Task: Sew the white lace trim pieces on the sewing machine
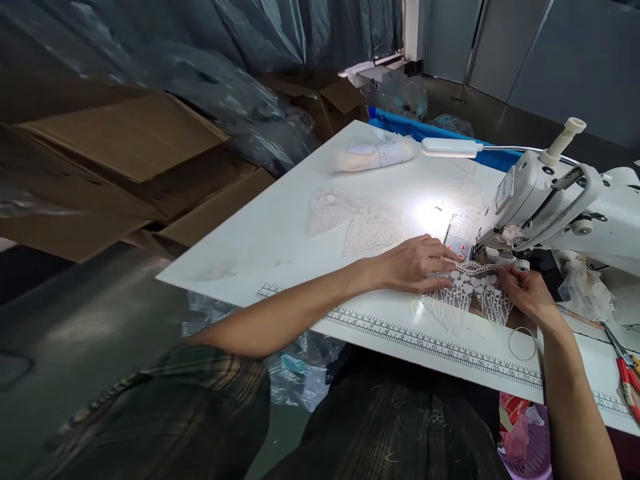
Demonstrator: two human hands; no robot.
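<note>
A white lace piece with a scalloped, fringed lower edge lies at the front of the sewing machine, its upper border close to the needle area. My left hand rests on the left part of the lace, fingers stretched out and pressing it on the table. At the lace's right end, my right hand pinches the border between thumb and fingers. Another lace piece lies flat on the table to the left. Behind the needle, more lace is spread out under the lamp's glare.
The white table has a printed ruler along its front edge. A tied bundle and a lamp are at the back. Red-handled scissors lie right. Cardboard boxes stand left; a purple basket sits below.
</note>
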